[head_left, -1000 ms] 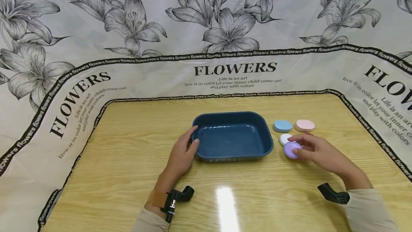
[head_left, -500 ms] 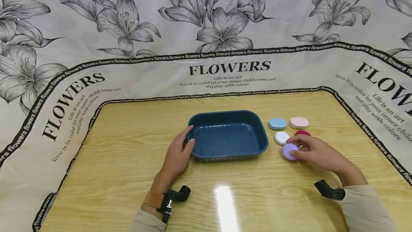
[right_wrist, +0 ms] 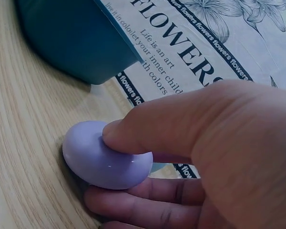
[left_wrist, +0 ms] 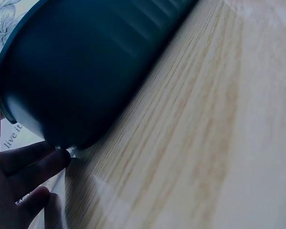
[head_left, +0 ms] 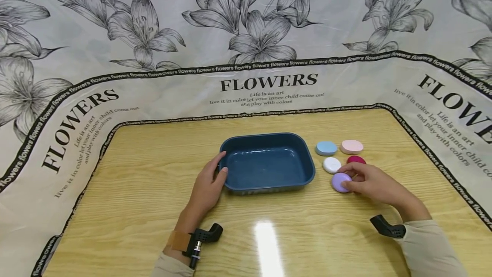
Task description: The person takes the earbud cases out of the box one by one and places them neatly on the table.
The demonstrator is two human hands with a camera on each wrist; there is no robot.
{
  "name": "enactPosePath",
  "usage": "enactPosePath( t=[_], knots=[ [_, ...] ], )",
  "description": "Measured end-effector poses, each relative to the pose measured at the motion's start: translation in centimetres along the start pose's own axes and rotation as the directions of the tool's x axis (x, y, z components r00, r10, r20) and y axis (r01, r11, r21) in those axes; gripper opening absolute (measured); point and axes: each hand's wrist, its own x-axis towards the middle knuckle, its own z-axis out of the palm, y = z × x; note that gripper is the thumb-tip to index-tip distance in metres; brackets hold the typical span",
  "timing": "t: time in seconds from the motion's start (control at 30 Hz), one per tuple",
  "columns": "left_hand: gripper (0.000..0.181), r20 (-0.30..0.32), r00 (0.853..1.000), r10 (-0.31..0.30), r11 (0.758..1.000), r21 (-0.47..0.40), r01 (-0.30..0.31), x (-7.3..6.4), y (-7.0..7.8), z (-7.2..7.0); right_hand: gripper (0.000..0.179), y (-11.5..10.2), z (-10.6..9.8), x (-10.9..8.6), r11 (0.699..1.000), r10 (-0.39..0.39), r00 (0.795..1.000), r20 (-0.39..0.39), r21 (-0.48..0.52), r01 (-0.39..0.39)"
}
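A dark blue rectangular basin (head_left: 267,170) stands on the wooden table. My left hand (head_left: 207,184) holds its left end, thumb and index finger over the rim and the other fingers (left_wrist: 38,167) against the outer wall. Right of the basin, my right hand (head_left: 370,185) pinches a smooth, rounded purple disc (head_left: 340,182), shaped like a bar of soap. In the right wrist view, the thumb presses on top of the disc (right_wrist: 102,157) while fingers lie beneath its near edge. A white round piece (head_left: 332,165) and a crimson round piece (head_left: 356,160) sit just beyond this hand, the crimson one partly hidden.
Behind the round pieces lie a light blue oval piece (head_left: 326,148) and a pink oval piece (head_left: 352,147). A flower-printed cloth (head_left: 265,91) rises behind the table (head_left: 161,153) and along its sides. Small black devices are strapped to both wrists.
The purple disc has come slightly nearer to me in the right hand, and more of the crimson piece shows. The left hand keeps its place on the basin. The head view has turned slightly right.
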Motion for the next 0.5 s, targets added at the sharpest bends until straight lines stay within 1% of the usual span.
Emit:
enactPosePath(
  t=[0.17,0.37,0.5],
  knots=[
    [0.046,-0.003,1.0,0.008,1.0,0.001,-0.008,-0.17,-0.23,-0.2,0.034,0.21,0.19,0.01,0.999,-0.013,1.0,-0.003,-0.044,0.012],
    [0.048,-0.001,1.0,0.027,1.0,-0.007,-0.027,-0.02,-0.2,-0.13,0.033,0.02,0.11,-0.05,0.994,-0.042,0.999,0.005,-0.103,0.043],
    [0.048,-0.002,1.0,0.027,1.0,-0.007,-0.027,0.1,-0.16,-0.06,0.033,-0.13,0.04,-0.14,0.992,-0.055,0.998,0.009,-0.115,0.056]
  ],
)
